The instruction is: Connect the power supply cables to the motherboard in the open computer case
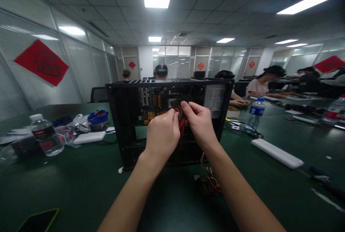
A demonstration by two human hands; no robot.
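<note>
An open black computer case (115, 124) stands upright on the green table, its inside facing me. Both hands meet in front of it around a multi-coloured cable bundle (182, 121) that ends in a wide black connector (176, 102). My left hand (164, 128) is closed on the wires just under the connector. My right hand (198, 119) pinches the same bundle, with thumb and fingertips close to the connector. Behind them show the motherboard (153, 101) and, at upper right, the labelled power supply (214, 99). More loose cables (210, 183) hang down onto the table below my right wrist.
At left are a water bottle (45, 135), a white power strip (90, 137) and a blue tray (97, 117). To the right stand a blue-capped bottle (255, 113) and another white strip (277, 153). A phone (39, 221) lies near left. Other people (265, 81) sit across the table.
</note>
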